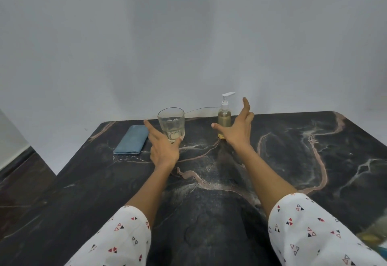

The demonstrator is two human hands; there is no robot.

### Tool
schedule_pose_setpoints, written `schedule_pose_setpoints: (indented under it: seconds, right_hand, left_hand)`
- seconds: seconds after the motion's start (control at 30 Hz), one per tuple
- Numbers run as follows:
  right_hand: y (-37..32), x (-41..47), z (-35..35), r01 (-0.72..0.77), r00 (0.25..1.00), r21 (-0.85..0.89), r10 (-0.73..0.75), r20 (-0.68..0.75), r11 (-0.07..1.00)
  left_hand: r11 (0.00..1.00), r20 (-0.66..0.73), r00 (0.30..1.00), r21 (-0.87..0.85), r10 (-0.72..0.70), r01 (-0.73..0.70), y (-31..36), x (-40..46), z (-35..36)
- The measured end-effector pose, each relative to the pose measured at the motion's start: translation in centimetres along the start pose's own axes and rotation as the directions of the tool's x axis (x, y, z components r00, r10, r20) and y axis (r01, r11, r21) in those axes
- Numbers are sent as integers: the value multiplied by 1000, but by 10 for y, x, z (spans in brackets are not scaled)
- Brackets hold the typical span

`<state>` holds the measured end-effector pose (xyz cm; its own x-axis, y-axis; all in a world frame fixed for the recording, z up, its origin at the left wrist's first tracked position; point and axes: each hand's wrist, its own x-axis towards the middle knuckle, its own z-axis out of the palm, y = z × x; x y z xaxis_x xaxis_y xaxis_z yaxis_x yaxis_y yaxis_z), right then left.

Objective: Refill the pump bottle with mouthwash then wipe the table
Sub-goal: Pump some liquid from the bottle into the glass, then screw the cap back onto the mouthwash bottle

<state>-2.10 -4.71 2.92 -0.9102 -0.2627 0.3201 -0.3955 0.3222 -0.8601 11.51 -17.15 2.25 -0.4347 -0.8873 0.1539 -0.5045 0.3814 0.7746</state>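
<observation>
A clear pump bottle (pixel 224 117) with a white pump head and yellowish liquid stands near the far edge of the dark marble table (pixel 293 171). My right hand (pixel 237 129) is spread open just in front and to the right of it, fingers straight, thumb reaching across its base. A clear glass (pixel 171 124) with a little pale liquid stands to the left. My left hand (pixel 164 146) is open in front of the glass, with the thumb near its base and the index finger stretched out to its left. A folded blue cloth (pixel 132 140) lies left of the glass.
A plain grey wall rises right behind the table. The table's left edge drops to a dark floor (pixel 23 173). A thin wire (pixel 201 109) runs along the back edge. A blurred yellowish object (pixel 372 238) shows at the lower right.
</observation>
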Motion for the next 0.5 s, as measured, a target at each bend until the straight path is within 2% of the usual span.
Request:
schedule_pose_setpoints:
  seconds: [0.1,0.2,0.5]
  right_hand:
    - [-22,-24,-13,16,997,69,-11,-73,997]
    - [-45,-62,-30,73,996,115,-66,-66,991]
    - [-61,-217,-108,343,939,139,-340,-42,929]
  left_hand:
    - [997,9,999,-63,-43,44,2,-18,-15]
    - [988,47,996,-134,-76,82,11,-51,-28]
    - [891,109,992,-454,58,-2,21,-191,-58]
